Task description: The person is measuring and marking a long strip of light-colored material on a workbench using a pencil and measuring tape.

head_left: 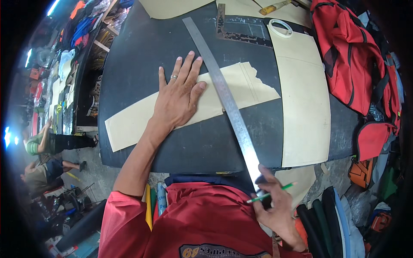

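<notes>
Spread flat, my left hand (180, 92) presses on a long strip of tan card (142, 118) that lies slantwise on the dark table. The strip's right end is torn, and thin pencil lines cross it there. A long metal ruler (230, 105) lies across the strip, running from the far side down toward me. My right hand (275, 206), at the near table edge, grips the ruler's near end. A green pencil (279, 192) is also held between its fingers.
A rusty metal square (221, 26) lies at the far side. On the right, a larger tan card sheet (303, 94) bears a roll of white tape (280, 28). Beside it sits a red bag (350, 56). A brush with a wooden handle (275, 7) rests at the far edge. Two people stand at the left.
</notes>
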Available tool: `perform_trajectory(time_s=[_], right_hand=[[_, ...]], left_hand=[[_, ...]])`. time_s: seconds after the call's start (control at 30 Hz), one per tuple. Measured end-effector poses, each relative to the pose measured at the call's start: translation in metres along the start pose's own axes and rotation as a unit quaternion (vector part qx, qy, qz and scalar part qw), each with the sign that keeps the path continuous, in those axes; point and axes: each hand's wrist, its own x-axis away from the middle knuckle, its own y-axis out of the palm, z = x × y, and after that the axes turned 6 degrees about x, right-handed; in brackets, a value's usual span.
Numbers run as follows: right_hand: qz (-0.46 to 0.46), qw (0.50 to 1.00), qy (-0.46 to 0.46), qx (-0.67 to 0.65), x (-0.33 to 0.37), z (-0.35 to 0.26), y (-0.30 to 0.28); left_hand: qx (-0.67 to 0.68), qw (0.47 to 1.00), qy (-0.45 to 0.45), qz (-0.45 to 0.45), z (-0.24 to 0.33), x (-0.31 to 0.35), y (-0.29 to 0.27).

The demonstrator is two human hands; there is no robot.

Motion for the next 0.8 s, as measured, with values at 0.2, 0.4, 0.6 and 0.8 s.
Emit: perform_trajectory(time_s=[0.2,0.4,0.6,0.8], right_hand=[[-0.027,0.999,-0.015,0.032,0.020,0.031,0.036],[-0.022,0.999,-0.032,-0.011,0.034,0.042,0.044],[-0.010,0.997,-0.045,-0.061,0.039,0.046,0.048],[0.100,0.994,-0.052,-0.012,0.033,0.048,0.050]], left_hand=[[-0.089,0.996,0.018,-0.025,0.009,-0.002,-0.003],[-0.108,0.993,0.016,-0.052,0.011,0.000,-0.004],[-0.099,0.994,0.009,-0.048,0.012,0.003,-0.001],[-0.089,0.994,0.033,-0.057,0.009,-0.004,-0.006]])
